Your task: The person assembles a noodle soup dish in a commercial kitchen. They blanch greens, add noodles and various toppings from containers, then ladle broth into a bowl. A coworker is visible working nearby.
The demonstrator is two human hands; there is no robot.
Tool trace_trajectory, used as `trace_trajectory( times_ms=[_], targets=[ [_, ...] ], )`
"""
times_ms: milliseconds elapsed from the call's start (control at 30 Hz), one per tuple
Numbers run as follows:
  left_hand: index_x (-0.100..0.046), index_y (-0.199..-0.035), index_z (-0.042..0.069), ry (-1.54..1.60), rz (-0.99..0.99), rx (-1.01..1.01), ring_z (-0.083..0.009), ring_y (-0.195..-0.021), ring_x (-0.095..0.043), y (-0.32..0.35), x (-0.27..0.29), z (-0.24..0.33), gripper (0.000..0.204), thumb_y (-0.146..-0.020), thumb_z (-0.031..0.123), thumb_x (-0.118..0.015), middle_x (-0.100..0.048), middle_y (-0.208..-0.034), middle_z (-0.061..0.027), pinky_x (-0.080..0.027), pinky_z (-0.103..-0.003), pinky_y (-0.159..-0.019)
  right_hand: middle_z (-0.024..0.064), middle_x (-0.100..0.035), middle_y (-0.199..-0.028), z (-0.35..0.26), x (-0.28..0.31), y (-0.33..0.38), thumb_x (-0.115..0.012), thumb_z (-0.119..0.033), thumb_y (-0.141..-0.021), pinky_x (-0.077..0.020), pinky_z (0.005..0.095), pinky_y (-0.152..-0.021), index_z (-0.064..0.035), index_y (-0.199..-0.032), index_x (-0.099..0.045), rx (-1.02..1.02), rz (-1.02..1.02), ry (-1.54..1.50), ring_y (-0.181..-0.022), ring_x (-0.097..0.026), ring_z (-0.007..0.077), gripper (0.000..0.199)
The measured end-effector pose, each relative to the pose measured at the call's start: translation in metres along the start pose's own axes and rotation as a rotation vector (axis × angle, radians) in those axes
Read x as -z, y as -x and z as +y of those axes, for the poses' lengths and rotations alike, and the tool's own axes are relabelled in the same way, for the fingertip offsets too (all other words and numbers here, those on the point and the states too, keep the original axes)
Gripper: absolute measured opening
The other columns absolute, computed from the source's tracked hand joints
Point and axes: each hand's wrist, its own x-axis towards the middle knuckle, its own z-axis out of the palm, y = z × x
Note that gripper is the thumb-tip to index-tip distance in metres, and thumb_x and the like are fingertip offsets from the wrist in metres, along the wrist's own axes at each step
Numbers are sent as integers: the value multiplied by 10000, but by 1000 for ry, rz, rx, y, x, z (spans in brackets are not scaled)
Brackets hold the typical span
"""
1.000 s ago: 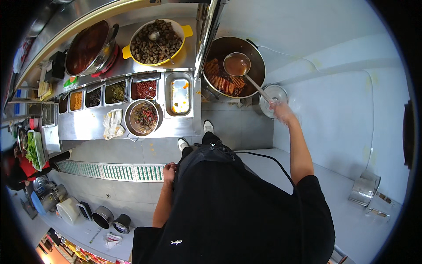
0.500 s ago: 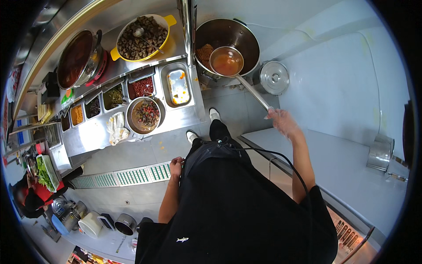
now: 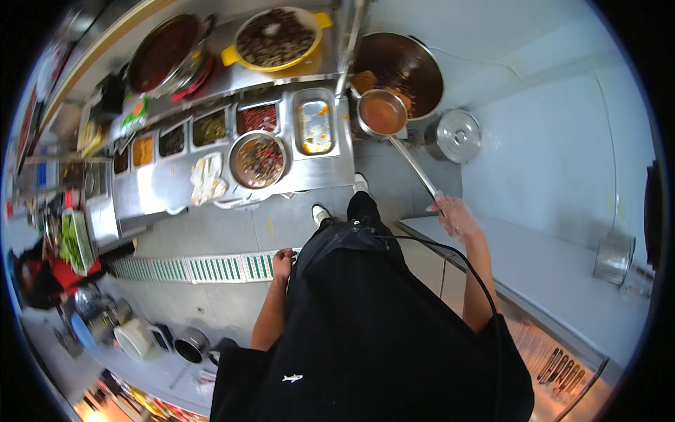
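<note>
My right hand (image 3: 457, 216), in a clear plastic glove, is closed around the long metal handle of a deep ladle (image 3: 382, 112). Orange-red broth fills the bowl of the ladle, which is over the near-left rim of a large steel pot (image 3: 434, 67). Inside that pot, dark reddish liquid and a brownish piece at the left show, partly hidden by the ladle. My left hand (image 3: 283, 264) hangs beside my hip with its fingers curled; I see nothing in it. Left of the ladle, a steel bowl (image 3: 278, 172) of broth with red and dark pieces sits on the counter.
Steel pans of ingredients, including a shallow pan (image 3: 314, 126), line the counter (image 3: 337, 169). A white cloth (image 3: 207, 179) lies beside the bowl. Behind are a yellow-handled basin (image 3: 275, 42) and a dark-red pot (image 3: 163, 53). A lidded pot (image 3: 457, 136) stands right. Another person (image 3: 42, 274) works far left.
The ladle has moved nearer and left relative to the large pot, from over its opening to its rim. The whole view has shifted, with the counter now farther right. My left hand stays by my hip.
</note>
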Motion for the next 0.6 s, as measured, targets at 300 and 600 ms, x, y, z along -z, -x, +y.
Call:
trace_trajectory(
  times_ms=[300, 600],
  targets=[
    [-678, -1144, -36, 68, 111, -29, -168, -810, -679, -8, 6, -57, 283, -987, 196, -632, -764, -1030, -114, -551, -318, -754, -38, -451, -599, 24, -60, -22, -663, -539, -983, -267, 275, -455, -63, -912, -697, 268, -87, 178, -492, -385, 71, 483],
    [-691, -1111, -33, 246, 217, 17, -192, -847, -705, 1, 1, -110, 268, -961, 181, -627, -763, -1014, -125, -558, -327, -781, 36, -552, -674, -13, -111, -49, -633, -490, -1019, -425, 346, -614, 19, -984, -682, 525, -48, 505, -649, -479, 136, 513]
  ],
)
